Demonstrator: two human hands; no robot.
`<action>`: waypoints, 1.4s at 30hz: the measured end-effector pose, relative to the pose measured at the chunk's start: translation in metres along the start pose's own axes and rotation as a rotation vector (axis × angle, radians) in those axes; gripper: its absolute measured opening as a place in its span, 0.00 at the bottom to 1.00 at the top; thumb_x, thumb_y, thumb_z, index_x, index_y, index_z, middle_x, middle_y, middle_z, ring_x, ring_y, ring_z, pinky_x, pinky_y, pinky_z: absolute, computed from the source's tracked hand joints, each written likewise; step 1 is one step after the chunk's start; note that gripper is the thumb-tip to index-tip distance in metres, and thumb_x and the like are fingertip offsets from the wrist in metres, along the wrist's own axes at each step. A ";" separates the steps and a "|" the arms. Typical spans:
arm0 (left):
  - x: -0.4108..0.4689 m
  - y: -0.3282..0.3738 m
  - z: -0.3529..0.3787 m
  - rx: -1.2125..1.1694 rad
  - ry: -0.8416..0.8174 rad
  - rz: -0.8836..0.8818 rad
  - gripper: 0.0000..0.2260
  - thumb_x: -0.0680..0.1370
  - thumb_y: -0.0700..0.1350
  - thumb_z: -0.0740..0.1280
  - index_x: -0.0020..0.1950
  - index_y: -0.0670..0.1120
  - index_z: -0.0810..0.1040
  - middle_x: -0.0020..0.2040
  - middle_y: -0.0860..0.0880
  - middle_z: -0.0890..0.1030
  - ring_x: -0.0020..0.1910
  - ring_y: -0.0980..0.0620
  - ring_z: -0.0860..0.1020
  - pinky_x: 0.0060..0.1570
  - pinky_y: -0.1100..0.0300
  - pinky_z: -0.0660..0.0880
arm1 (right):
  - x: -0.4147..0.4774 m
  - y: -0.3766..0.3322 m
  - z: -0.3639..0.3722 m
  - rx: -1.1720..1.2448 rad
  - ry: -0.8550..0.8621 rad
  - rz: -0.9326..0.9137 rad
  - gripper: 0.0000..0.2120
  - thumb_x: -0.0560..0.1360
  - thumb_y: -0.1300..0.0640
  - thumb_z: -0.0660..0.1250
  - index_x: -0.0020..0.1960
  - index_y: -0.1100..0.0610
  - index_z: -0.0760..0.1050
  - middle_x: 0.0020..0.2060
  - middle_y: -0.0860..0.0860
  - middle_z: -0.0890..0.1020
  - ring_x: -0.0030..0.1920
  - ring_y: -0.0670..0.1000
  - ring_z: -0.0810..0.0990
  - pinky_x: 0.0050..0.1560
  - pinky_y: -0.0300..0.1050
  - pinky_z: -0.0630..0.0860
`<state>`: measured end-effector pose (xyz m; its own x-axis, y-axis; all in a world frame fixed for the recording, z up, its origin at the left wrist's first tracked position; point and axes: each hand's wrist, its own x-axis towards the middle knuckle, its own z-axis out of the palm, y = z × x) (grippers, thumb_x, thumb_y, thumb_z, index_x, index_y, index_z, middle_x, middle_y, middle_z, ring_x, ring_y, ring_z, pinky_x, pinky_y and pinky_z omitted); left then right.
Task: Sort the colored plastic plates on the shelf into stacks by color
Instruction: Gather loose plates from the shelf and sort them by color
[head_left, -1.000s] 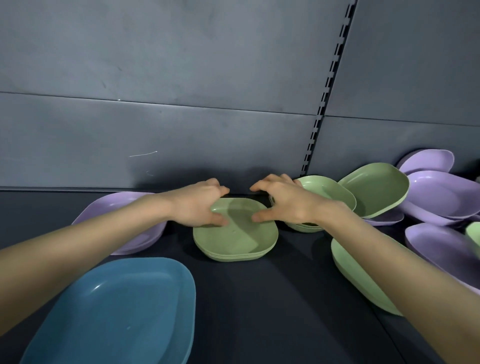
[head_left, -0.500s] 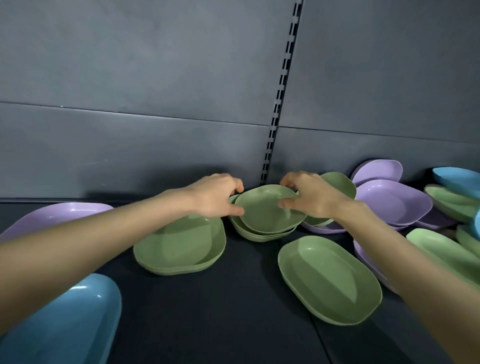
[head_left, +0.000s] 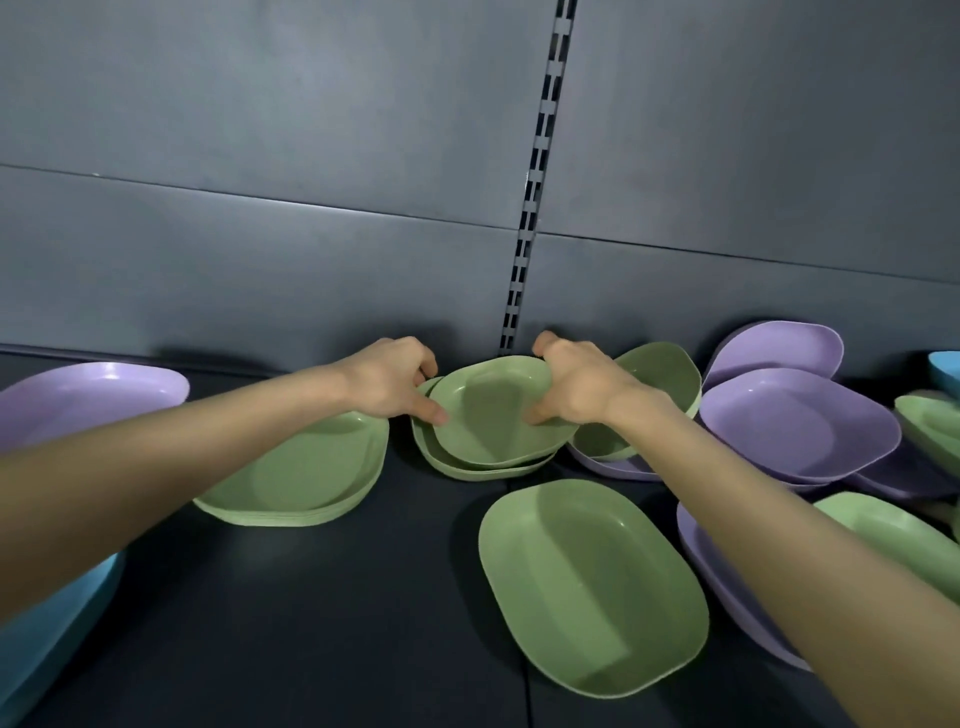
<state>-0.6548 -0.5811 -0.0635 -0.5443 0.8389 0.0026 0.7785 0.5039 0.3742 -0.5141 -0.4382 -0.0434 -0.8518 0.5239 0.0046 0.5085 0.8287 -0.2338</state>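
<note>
Both hands hold a small green plate (head_left: 491, 410) tilted on top of other small green plates at the back of the dark shelf (head_left: 363, 623). My left hand (head_left: 392, 382) grips its left rim, thumb on the inside. My right hand (head_left: 574, 387) grips its right rim. A stack of green plates (head_left: 296, 478) lies flat to the left, under my left forearm. A large green plate (head_left: 592, 587) lies alone in front. Purple plates (head_left: 795, 421) pile up at the right.
A purple plate (head_left: 88, 395) leans at the far left and a blue plate (head_left: 47, 629) sits at the lower left corner. More green plates (head_left: 893, 535) and a blue one (head_left: 945, 366) lie at the right edge. The grey back wall (head_left: 311, 208) stands close behind.
Both hands left the flat green stack, moved right to the small green plates and took hold of the top one. The view has shifted to the right.
</note>
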 end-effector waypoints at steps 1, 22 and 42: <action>0.001 -0.001 0.000 -0.018 0.003 0.004 0.25 0.68 0.52 0.76 0.61 0.42 0.76 0.52 0.48 0.80 0.50 0.52 0.76 0.54 0.60 0.73 | 0.001 0.000 0.001 0.017 0.004 0.006 0.31 0.66 0.58 0.76 0.64 0.59 0.66 0.57 0.57 0.75 0.56 0.59 0.76 0.54 0.48 0.75; 0.004 -0.001 0.005 -0.117 0.153 -0.073 0.03 0.68 0.38 0.74 0.40 0.41 0.82 0.39 0.43 0.83 0.32 0.47 0.81 0.42 0.55 0.80 | -0.008 0.018 -0.027 0.108 0.275 0.069 0.13 0.67 0.63 0.71 0.48 0.59 0.70 0.47 0.59 0.77 0.49 0.63 0.75 0.44 0.49 0.73; -0.077 -0.006 -0.052 -0.812 0.414 -0.128 0.12 0.70 0.30 0.71 0.48 0.43 0.77 0.41 0.44 0.80 0.29 0.55 0.79 0.25 0.62 0.77 | -0.041 -0.016 -0.034 0.625 0.379 -0.188 0.19 0.75 0.61 0.66 0.65 0.57 0.67 0.57 0.53 0.77 0.58 0.55 0.74 0.58 0.51 0.73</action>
<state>-0.6341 -0.6593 -0.0174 -0.8017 0.5669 0.1893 0.3309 0.1573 0.9305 -0.4833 -0.4666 -0.0069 -0.7578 0.5098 0.4073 0.0959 0.7044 -0.7033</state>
